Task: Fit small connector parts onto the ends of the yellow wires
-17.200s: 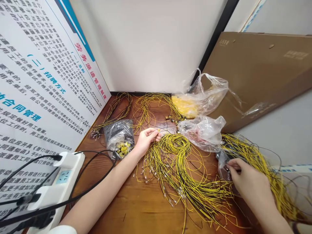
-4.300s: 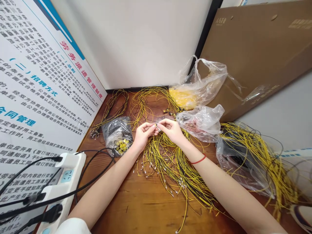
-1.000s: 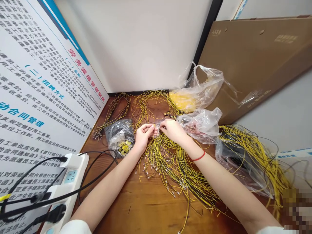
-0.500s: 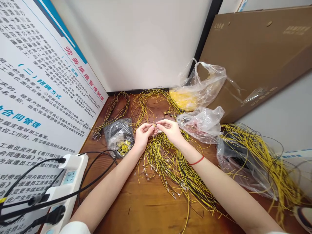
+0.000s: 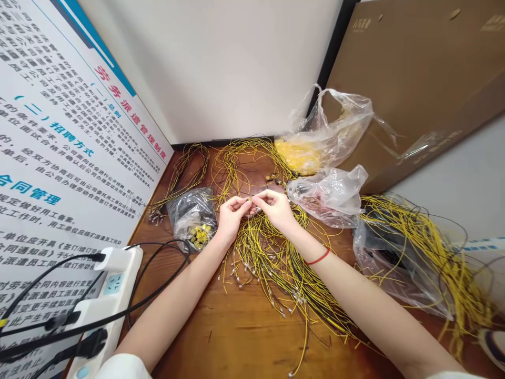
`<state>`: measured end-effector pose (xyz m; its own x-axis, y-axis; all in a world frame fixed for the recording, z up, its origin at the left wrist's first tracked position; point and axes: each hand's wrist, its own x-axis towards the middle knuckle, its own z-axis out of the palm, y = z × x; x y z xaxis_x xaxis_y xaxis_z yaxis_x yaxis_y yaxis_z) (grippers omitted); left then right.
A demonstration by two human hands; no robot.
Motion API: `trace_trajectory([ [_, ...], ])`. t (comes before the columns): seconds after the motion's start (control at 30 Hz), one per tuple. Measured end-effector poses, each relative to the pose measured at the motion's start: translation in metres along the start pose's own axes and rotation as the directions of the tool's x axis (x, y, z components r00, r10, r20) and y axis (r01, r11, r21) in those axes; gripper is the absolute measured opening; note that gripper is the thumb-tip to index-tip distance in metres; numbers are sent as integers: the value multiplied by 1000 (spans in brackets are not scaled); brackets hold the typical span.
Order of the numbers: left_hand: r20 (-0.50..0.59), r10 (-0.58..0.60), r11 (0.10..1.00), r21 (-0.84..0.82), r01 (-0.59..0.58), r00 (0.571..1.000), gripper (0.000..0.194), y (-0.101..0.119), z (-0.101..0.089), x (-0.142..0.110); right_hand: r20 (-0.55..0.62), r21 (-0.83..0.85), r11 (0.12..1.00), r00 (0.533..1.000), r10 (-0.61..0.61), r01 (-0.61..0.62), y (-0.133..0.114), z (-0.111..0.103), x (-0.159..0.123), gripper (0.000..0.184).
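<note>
My left hand (image 5: 232, 215) and my right hand (image 5: 276, 209) meet fingertip to fingertip above the middle of the wooden table. Both are closed in a pinch around a small yellowish part (image 5: 249, 200), mostly covered by the fingers and too small to make out fully. Beneath and in front of my hands spreads a large bundle of yellow and black wires (image 5: 272, 252), many with silvery tips. Just left of my left hand lies a dark plastic bag (image 5: 189, 202), with small yellow-and-black pieces (image 5: 200, 235) showing in its clear part.
Looped wires (image 5: 236, 158) lie at the back, near several small dark parts (image 5: 274, 179). Clear bags (image 5: 329, 195) and a bag of yellow pieces (image 5: 300, 157) stand behind right. More wires (image 5: 426, 242) rest on a bag at right. A power strip (image 5: 118, 295) with black cables is at left.
The camera view has shifted slightly. Both hands stay pinched together at nearly the same spot, with only a small shift of the fingers.
</note>
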<state>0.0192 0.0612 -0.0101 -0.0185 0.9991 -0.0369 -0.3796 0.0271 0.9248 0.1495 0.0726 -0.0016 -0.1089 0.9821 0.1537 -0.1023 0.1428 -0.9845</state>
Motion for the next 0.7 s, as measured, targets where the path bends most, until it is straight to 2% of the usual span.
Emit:
trace_trajectory([
  [0.23,32,-12,1000,0,12,999,38,3,1,-1,63,37,999,998,17,-19,-3,-2,1,36],
  [0.47,37,-43,999,-6,43,998,41,4,0,-1,9,19,999,999,41,-42,3,-6,2,34],
  [0.7,45,-29,1000,12,28,999,40,4,-1,0,9,1,999,999,54,-54,3,-8,1,29],
])
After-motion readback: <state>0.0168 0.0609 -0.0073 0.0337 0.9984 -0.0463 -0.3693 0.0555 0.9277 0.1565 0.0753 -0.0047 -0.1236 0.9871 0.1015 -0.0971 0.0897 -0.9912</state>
